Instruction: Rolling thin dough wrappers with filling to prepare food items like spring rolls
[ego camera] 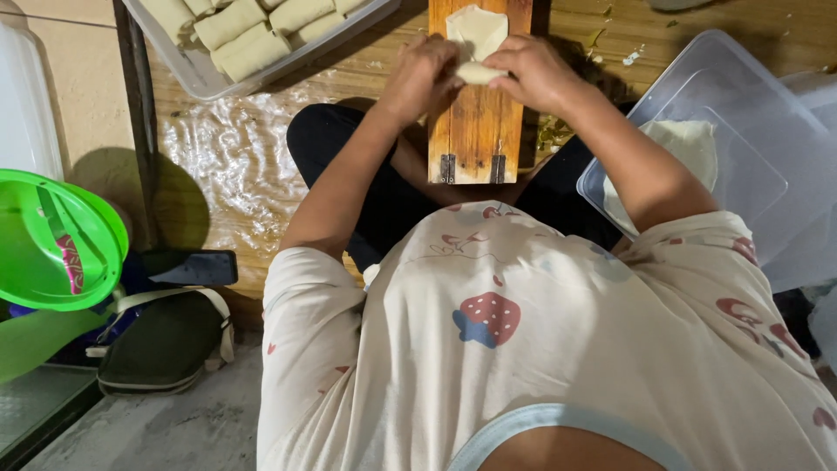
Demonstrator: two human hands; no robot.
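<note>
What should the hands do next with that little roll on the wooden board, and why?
Probably keep rolling it away toward the far corner. Both hands, left hand and right hand, pinch a half-rolled wrapper on the wooden board, and a flat flap of the wrapper is not yet rolled up. The finished rolls in the tray are closed all round.

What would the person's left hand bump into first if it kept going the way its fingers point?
The left hand points inward at the pale wrapper roll on the wooden board, so it would meet that roll first, then the right hand just beyond. They look close together, though depth is hard to judge.
</note>
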